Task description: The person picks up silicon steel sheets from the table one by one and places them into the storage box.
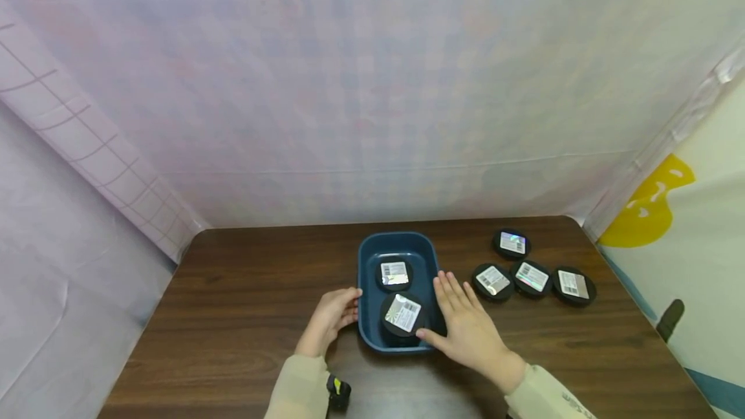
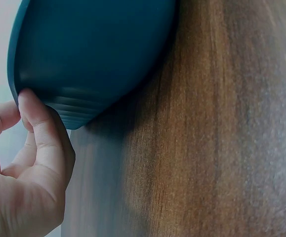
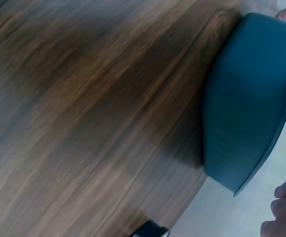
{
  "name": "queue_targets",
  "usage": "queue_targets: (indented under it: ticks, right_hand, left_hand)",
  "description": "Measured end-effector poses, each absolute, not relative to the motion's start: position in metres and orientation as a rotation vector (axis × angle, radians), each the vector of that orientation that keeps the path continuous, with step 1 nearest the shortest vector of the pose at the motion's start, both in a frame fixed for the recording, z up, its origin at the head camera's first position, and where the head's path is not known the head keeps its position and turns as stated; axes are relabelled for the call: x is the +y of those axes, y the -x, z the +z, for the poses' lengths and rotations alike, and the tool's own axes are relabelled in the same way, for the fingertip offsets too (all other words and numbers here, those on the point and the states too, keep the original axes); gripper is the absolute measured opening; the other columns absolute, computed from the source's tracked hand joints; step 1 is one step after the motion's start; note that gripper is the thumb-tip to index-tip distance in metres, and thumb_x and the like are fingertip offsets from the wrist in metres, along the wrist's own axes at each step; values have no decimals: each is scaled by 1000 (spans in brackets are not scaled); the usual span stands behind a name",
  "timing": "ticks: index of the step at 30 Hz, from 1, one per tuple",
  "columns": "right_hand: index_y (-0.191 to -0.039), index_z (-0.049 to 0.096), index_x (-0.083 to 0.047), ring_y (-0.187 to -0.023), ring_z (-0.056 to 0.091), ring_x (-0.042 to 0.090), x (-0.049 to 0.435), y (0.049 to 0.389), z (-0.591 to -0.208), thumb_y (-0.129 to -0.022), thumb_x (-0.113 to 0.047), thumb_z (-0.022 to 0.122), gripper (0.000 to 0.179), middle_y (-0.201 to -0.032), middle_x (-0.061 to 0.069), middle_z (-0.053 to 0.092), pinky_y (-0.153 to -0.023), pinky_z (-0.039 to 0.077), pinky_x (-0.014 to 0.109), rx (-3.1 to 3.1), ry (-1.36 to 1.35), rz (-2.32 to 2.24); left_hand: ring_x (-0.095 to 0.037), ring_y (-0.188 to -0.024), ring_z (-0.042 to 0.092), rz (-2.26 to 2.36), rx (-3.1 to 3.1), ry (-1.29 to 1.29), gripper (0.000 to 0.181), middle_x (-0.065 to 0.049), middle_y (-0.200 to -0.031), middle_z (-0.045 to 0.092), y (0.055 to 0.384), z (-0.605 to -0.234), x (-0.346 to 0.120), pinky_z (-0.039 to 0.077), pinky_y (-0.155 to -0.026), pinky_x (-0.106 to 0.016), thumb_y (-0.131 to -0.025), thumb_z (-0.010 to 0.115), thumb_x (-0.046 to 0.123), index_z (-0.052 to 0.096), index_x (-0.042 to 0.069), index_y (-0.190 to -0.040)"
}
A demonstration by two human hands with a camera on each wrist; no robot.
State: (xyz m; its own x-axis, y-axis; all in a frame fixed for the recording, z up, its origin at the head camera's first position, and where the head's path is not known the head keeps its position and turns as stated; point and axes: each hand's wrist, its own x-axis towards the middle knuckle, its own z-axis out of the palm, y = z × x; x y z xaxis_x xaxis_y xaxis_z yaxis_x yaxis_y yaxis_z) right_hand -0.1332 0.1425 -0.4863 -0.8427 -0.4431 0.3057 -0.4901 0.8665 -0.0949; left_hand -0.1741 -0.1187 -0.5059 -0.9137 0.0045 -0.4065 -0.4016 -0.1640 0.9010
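A blue rectangular tray (image 1: 363, 264) stands on the table, holding round black containers with silvery barcode labels. One black container (image 1: 385, 285) sits toward its far end. Another black container (image 1: 388, 302) lies nearer and looks higher, perhaps on top of another. At the tray's left side my left hand (image 1: 333, 317) pinches the rim; the left wrist view shows this hand (image 2: 39, 163) with its thumb against the outer wall. My right hand (image 1: 470, 332) hovers at the right rim with fingers straight, its thumb close to the nearer container; whether it touches is unclear.
Right of the tray, several more black containers lie label up: one black container (image 1: 498, 250) at the back and a row in front, with the rightmost container (image 1: 590, 291) near the edge of the wooden table (image 1: 244, 315). A pale cloth (image 1: 372, 115) hangs behind.
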Motion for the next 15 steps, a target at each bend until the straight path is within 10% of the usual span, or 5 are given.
queue_targets:
  ticks: [15]
  right_hand:
    - [-141, 28, 6, -138, 19, 33, 181, 145, -480, -84, -61, 52, 92, -147, 22, 26, -110, 17, 52, -2868, -509, 276]
  left_hand:
    - [-8, -57, 52, 2162, 1833, 454, 27, 0, -66, 54, 173, -505, -118, 48, -53, -19, -81, 60, 13, 55, -9, -96]
